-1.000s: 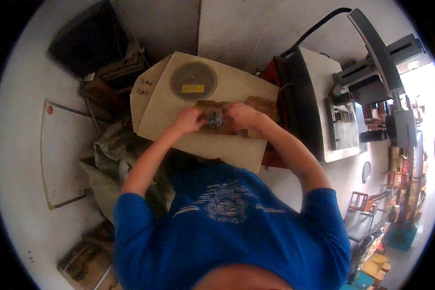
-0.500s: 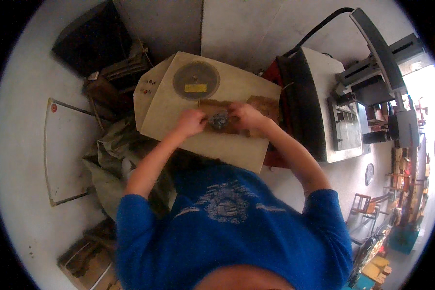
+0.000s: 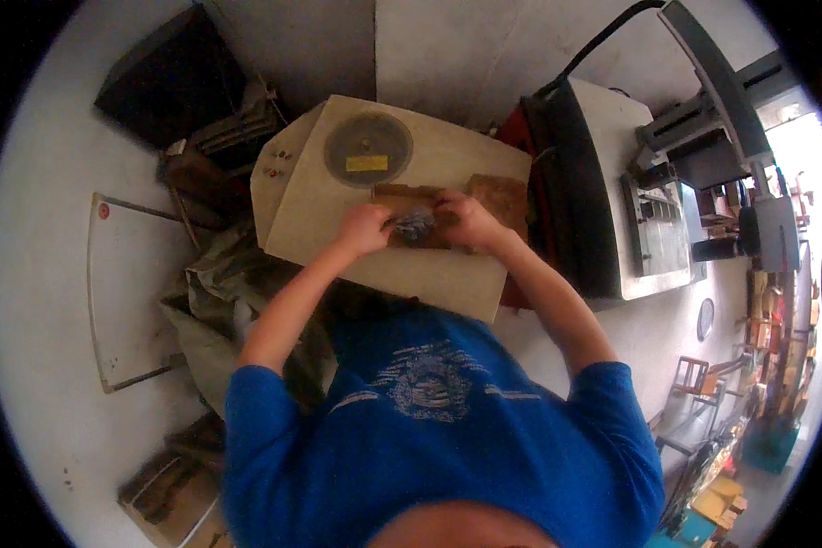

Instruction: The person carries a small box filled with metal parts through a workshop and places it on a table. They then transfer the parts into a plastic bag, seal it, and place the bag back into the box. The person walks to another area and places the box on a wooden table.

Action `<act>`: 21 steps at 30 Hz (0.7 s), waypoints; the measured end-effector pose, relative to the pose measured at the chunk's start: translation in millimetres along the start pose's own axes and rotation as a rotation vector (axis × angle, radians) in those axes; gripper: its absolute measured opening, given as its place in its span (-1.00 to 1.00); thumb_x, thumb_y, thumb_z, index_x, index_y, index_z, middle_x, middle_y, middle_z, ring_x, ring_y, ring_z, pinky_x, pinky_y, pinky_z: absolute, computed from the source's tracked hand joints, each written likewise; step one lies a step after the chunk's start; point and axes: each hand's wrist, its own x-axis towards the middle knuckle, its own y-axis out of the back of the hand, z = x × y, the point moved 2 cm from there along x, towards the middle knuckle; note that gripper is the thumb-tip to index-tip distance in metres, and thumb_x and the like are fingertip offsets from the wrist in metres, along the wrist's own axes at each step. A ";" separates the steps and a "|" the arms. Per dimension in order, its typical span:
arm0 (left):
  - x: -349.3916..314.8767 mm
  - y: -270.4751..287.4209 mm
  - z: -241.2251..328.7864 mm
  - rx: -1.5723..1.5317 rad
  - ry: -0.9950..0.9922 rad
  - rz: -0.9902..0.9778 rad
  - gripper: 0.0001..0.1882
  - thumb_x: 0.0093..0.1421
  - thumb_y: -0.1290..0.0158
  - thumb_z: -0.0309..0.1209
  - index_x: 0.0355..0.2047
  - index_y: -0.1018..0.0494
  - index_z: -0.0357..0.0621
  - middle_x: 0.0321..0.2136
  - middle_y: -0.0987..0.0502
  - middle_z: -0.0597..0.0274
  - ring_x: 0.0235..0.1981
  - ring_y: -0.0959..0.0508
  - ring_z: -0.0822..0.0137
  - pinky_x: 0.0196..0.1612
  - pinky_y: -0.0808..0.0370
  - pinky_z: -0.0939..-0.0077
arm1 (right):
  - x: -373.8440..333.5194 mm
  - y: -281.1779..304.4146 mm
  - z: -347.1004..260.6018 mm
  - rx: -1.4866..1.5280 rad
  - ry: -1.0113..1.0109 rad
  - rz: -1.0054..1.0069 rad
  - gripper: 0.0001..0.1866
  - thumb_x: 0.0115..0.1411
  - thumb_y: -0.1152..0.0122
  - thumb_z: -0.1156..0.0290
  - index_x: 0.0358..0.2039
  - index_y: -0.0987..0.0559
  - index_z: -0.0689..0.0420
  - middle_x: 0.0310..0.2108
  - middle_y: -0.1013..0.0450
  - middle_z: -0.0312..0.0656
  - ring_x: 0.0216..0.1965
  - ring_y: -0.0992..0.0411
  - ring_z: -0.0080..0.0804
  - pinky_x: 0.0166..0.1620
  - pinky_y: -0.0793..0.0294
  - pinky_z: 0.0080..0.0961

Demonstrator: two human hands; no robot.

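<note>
A shallow brown cardboard box [image 3: 403, 191] lies on the beige machine top [image 3: 319, 215]. Inside it is a heap of small grey, metallic-looking pieces [image 3: 414, 226], too small to name. My left hand [image 3: 365, 228] is closed at the heap's left side, its fingertips by the box edge. From the right, my right hand [image 3: 471, 222] reaches in with bent fingers pinched together beside the heap. Whatever either hand pinches is hidden by the fingers.
Behind the box a round dark disc [image 3: 369, 151] with a yellow label is set in the top. A brown flat piece [image 3: 502, 199] lies at right. A machine with a grey arm [image 3: 717, 82] stands further right. Green cloth [image 3: 214, 301] hangs at left.
The view has shifted slightly. Both hands stay at the heap, with small finger movements; the right hand's fingers have shifted a little.
</note>
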 end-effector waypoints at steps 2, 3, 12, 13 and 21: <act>-0.1 -7.5 -7.3 -0.041 -0.017 0.035 -0.78 -0.09 -0.06 -0.36 -0.40 -0.49 -0.16 -0.45 -0.48 0.01 -0.36 -0.46 0.00 -0.30 -0.40 0.18 | -1.7 -0.7 2.4 -0.027 0.015 -0.005 -0.63 -0.28 -0.21 0.38 -0.38 -0.51 0.28 -0.17 -0.35 0.01 -0.15 -0.33 -0.06 -0.11 -0.36 -0.34; -0.5 -7.5 -8.4 -0.074 -0.020 0.049 -0.79 -0.08 -0.06 -0.36 -0.40 -0.49 -0.16 -0.46 -0.48 0.02 -0.36 -0.46 0.00 -0.30 -0.40 0.18 | -2.4 1.2 1.6 -0.050 0.006 -0.026 -0.62 -0.28 -0.20 0.39 -0.37 -0.51 0.28 -0.17 -0.35 0.02 -0.14 -0.33 -0.06 -0.10 -0.36 -0.34; -4.3 -2.9 -3.9 0.016 0.013 0.046 -0.79 -0.09 -0.06 -0.33 -0.41 -0.49 -0.12 -0.45 -0.49 0.04 -0.36 -0.46 0.02 -0.30 -0.40 0.19 | 1.4 3.3 3.8 -0.053 -0.055 -0.030 -0.62 -0.31 -0.21 0.42 -0.38 -0.51 0.27 -0.23 -0.38 -0.01 -0.17 -0.35 -0.07 -0.13 -0.37 -0.34; -4.6 0.0 -1.9 0.014 0.040 0.028 -0.77 -0.08 -0.06 -0.34 -0.39 -0.49 -0.14 -0.41 -0.49 0.05 -0.34 -0.46 0.03 -0.27 -0.41 0.21 | 2.8 3.9 2.1 -0.043 -0.069 -0.039 -0.62 -0.32 -0.21 0.42 -0.38 -0.51 0.27 -0.24 -0.39 -0.02 -0.18 -0.35 -0.07 -0.14 -0.37 -0.34; 0.4 -5.4 7.5 -0.028 -0.023 0.075 -0.75 -0.10 -0.07 -0.35 -0.37 -0.49 -0.15 -0.42 -0.47 0.05 -0.33 -0.45 0.01 -0.29 -0.40 0.20 | -0.4 0.7 5.9 -0.009 -0.032 0.064 -0.72 -0.31 -0.16 0.54 -0.44 -0.53 0.23 -0.26 -0.41 -0.07 -0.22 -0.40 -0.15 -0.17 -0.39 -0.42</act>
